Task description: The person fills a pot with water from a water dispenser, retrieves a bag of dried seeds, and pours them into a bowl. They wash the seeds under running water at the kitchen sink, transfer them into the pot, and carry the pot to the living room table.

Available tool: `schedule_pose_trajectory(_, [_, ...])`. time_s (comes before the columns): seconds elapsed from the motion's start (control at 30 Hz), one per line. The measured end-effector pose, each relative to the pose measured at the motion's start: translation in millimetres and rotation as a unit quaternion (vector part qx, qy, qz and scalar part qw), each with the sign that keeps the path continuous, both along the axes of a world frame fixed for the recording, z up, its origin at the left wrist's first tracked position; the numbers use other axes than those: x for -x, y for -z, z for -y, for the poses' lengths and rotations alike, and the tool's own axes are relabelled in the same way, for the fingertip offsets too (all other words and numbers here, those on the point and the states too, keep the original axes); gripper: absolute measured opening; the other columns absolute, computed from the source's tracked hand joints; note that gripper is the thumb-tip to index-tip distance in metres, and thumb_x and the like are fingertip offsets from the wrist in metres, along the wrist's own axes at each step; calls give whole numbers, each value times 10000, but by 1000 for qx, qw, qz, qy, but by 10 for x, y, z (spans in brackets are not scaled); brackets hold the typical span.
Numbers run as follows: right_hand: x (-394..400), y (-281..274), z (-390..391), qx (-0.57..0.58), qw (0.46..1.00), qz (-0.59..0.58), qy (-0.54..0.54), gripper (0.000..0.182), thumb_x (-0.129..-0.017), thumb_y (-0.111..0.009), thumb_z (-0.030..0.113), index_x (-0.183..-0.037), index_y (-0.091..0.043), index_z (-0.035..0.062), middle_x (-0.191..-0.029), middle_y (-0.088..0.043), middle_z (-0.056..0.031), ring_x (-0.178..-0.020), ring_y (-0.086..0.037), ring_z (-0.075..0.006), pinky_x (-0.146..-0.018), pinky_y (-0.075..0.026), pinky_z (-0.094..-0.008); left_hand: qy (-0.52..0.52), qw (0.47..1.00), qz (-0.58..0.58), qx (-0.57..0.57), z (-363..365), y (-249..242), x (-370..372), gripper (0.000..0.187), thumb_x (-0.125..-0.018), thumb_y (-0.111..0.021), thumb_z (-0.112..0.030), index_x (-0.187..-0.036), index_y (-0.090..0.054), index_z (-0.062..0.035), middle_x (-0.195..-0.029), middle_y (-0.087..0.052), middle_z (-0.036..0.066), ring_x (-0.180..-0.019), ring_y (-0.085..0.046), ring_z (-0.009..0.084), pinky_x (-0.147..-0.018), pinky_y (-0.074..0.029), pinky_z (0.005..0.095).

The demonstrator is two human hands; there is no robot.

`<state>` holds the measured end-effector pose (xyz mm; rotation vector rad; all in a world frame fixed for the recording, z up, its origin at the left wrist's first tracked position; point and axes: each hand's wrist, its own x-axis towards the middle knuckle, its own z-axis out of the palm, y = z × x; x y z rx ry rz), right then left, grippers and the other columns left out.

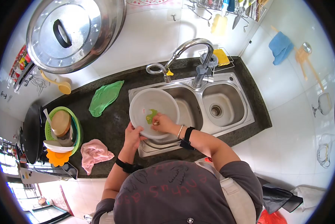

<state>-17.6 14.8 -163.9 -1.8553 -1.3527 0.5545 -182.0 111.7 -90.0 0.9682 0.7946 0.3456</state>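
A white plastic basin point(137, 102) is tilted over the left bowl of the steel sink point(191, 114). My left hand point(132, 134) grips its near left rim, with the thumb over the edge. Inside the basin, my right hand point(163, 124) has its fingers drawn together, and a small pale spot shows at the fingertips; I cannot tell what they hold. Right beside those fingertips is a small bright green piece point(150, 116), lying against the basin's inner surface.
The faucet point(199, 71) arches behind the sink, near a yellow sponge point(221, 57) in a wire rack. Left on the dark counter are a green cloth point(106, 98), a pink cloth point(95, 155) and a green basket point(78, 130) of dishes. A large lid point(89, 33) hangs upper left.
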Motion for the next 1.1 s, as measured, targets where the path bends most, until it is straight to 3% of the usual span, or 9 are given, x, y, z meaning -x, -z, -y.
schedule_pose_trajectory(0.17, [163, 89, 20, -1, 999, -7, 50, 193, -654, -700, 220, -732, -597, 77, -818, -579, -147, -747, -582, -324, -670, -468, -406, -15, 1000, 12, 0, 73, -98, -49, 501, -721, -511, 45, -1207, -432, -41, -1011, -575, 108, -783, -639, 253, -520, -589, 355])
schedule_pose_trajectory(0.47, [415, 63, -54, -49, 993, -14, 109, 95, -715, -613, 141, -762, -587, 63, -830, -582, -149, -784, -581, -333, -673, -466, -428, -19, 994, -16, -110, 64, -175, -62, 546, -681, -484, 92, -1217, -452, -7, -1002, -582, 110, -788, -642, 207, -501, -580, 285])
schedule_pose_trajectory(0.57, [470, 17, -100, -124, 982, -23, 140, 108, -744, -577, 139, -776, -582, 36, -803, -583, -177, -742, -574, -351, -672, -447, -462, -1, 987, -15, -157, 64, -257, -112, 593, -676, -478, 92, -1260, -432, 2, -1030, -580, 112, -796, -635, 188, -508, -562, 259])
schedule_pose_trajectory(0.67, [519, 32, -177, -158, 973, -20, 166, 105, -758, -574, 138, -801, -573, 42, -817, -572, -167, -784, -556, -347, -711, -434, -446, 15, 976, 7, -217, 80, -386, -146, 744, -669, -462, 95, -1387, -295, -7, -1143, -554, 131, -867, -620, 171, -580, -536, 222])
schedule_pose_trajectory(0.8, [581, 2, -236, -182, 964, -60, 185, 91, -778, -567, 108, -838, -557, 39, -840, -543, -156, -824, -517, -347, -752, -404, -434, 18, 967, 28, -251, 75, -402, -171, 756, -657, -476, 78, -1388, -321, -34, -1124, -532, 118, -888, -598, 161, -597, -534, 211])
schedule_pose_trajectory(0.97, [604, -28, -285, -178, 958, -99, 201, 101, -807, -549, 94, -884, -532, 30, -879, -512, -172, -843, -487, -361, -759, -386, -438, 41, 891, -55, -448, 66, -403, -176, 759, -617, -529, 35, -1357, -420, -92, -1052, -456, 100, -969, -514, 193, -841, -457, 307])
schedule_pose_trajectory(1.0, [614, -50, -293, -216, 942, -122, 225, 95, -816, -538, 85, -889, -525, 25, -884, -506, -178, -852, -479, -362, -762, -381, -435, 40, 891, -57, -449, 89, -438, -185, 759, -617, -529, 35, -1357, -420, -92, -1052, -456, 100, -969, -514, 193, -841, -457, 307])
schedule_pose_trajectory(1.07, [629, -107, -309, -253, 924, -146, 248, 90, -826, -526, 77, -895, -518, 20, -889, -501, -184, -862, -472, -362, -764, -376, -433, 82, 818, -102, -560, 156, -532, -215, 740, -623, -534, 26, -1348, -430, -77, -1069, -483, 77, -1010, -513, 198, -917, -401, 312])
schedule_pose_trajectory(1.1, [632, -143, -320, -283, 907, -150, 273, 87, -829, -523, 71, -895, -512, 15, -886, -497, -188, -866, -466, -362, -765, -372, -432, 82, 817, -104, -561, 205, -590, -234, 740, -623, -534, 26, -1348, -430, -77, -1069, -483, 77, -1010, -513, 198, -917, -401, 312])
